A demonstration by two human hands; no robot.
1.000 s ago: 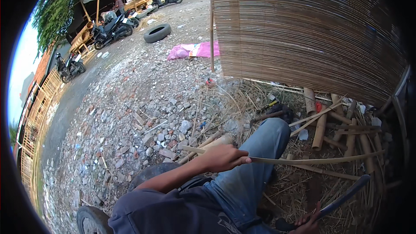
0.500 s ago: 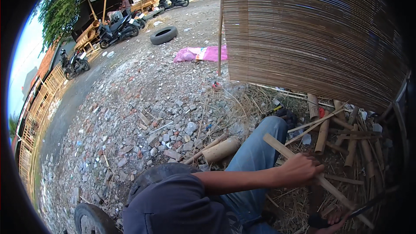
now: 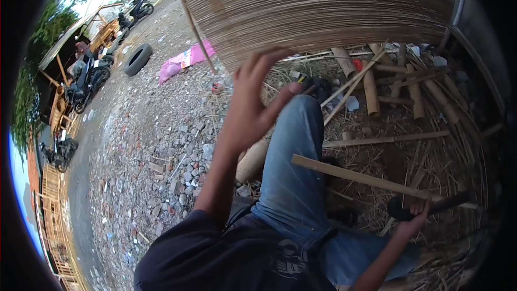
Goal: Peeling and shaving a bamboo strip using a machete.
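Note:
My left hand (image 3: 250,99) is raised above my bent knee, fingers spread and curved, with nothing in it. At the lower right, my right hand (image 3: 417,218) is closed around the black handle (image 3: 397,208) of a large knife. The knife's dark blade (image 3: 449,203) points right, partly lost in shadow. A flat bamboo strip (image 3: 350,172) slants from in front of my jeans leg (image 3: 293,145) down to the right, passing close by my right hand and the knife. Whether my right fingers also touch the strip, I cannot tell.
Cut bamboo pieces (image 3: 370,94) and thin strips lie beyond my knee, below a woven bamboo screen (image 3: 323,11). Another bamboo strip (image 3: 393,139) lies on the ground. Left are rubble (image 3: 145,151), a tyre (image 3: 138,59), a pink sack (image 3: 186,60) and parked motorbikes (image 3: 86,83).
My left hand has let go of the bamboo strip and risen up and left, opening. The strip now slants less steeply. The view has turned toward the right.

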